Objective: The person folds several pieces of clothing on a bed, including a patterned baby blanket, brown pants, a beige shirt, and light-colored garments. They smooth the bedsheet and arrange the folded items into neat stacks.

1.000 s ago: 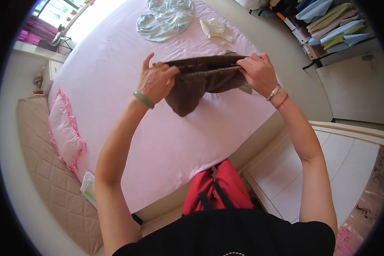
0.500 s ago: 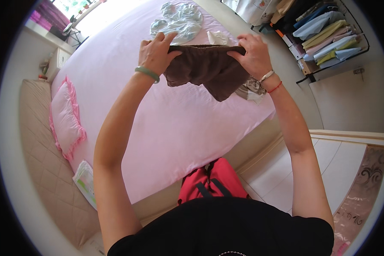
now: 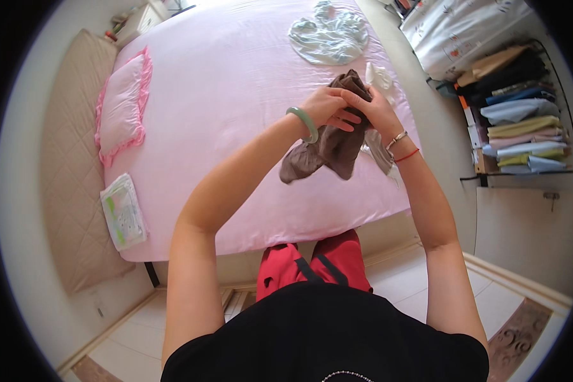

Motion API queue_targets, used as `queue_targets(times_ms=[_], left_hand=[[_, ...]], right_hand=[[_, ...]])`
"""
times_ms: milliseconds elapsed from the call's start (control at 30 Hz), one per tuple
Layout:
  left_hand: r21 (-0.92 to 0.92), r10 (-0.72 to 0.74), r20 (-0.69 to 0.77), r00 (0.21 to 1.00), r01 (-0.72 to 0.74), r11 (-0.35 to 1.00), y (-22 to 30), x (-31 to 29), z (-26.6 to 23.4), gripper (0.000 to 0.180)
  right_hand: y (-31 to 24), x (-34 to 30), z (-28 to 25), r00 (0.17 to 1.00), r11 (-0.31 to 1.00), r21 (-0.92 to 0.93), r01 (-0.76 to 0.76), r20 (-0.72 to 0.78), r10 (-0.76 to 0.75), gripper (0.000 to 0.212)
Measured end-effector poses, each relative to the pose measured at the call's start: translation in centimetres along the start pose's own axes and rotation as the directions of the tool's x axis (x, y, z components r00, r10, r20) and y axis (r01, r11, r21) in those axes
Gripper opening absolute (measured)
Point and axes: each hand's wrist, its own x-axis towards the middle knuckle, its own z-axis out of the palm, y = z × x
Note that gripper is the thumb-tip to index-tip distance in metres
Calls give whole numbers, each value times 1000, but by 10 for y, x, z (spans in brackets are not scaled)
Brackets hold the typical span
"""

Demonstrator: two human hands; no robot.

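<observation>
Evidently, the work stood partway: the brown garment (image 3: 340,153) looked gathered together at its top, but 2 loose ends dangled below, so it seemed neither evened out nor set down yet. It hung in the air above the pink-sheeted bed (image 3: 210,127), near the right edge. Both hands met there: the right hand (image 3: 377,111) clamped the gathered top, while the left hand (image 3: 326,107) lay against it, fingers across the front; I could not tell whether those gripped. On the bed were 1 pale blue-green garment (image 3: 331,41), 1 white cloth (image 3: 379,77), 1 greyish piece (image 3: 380,153) partly hidden behind the brown one, 1 frilled pillow (image 3: 124,105) and 1 white-and-green packet (image 3: 122,213).
</observation>
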Motion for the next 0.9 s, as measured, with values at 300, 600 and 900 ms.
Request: queue_targets(times_ms=[300,600,900], left_hand=[[58,200,-608,768,-208,976,-23,24,-7,28],[457,461,-571,679,-204,866,-85,68,29,87],[360,367,-582,726,-174,916,-166,-18,-49,74]], right_hand=[[65,45,-72,878,924,-92,372,358,-318,32],[59,78,-69,815,879,-227,420,521,-255,34],[73,34,75,641,879,-145,454,739,-209,34]])
